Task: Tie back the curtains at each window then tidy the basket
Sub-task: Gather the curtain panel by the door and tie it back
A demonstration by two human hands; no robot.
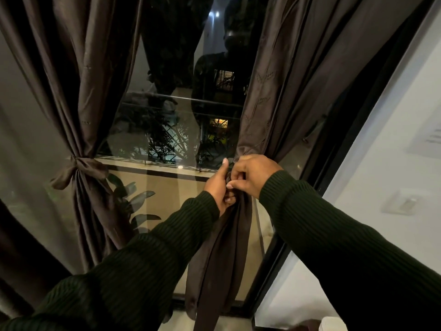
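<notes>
Both hands meet at the gathered waist of the right curtain (267, 96): the left hand (218, 185) and right hand (253, 174) have their fingers curled tight on the tie (230, 176), seemingly mid-knot, though the hands hide it. The left curtain (78, 91) is already tied. If either grip slackens before the knot cinches, the slick fabric may slide loose and fall open.

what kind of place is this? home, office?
Likely a home or apartment room at night: dark brown curtains tied back at a tall window, a balcony railing with plants outside, and a wall switch on the white wall.
</notes>
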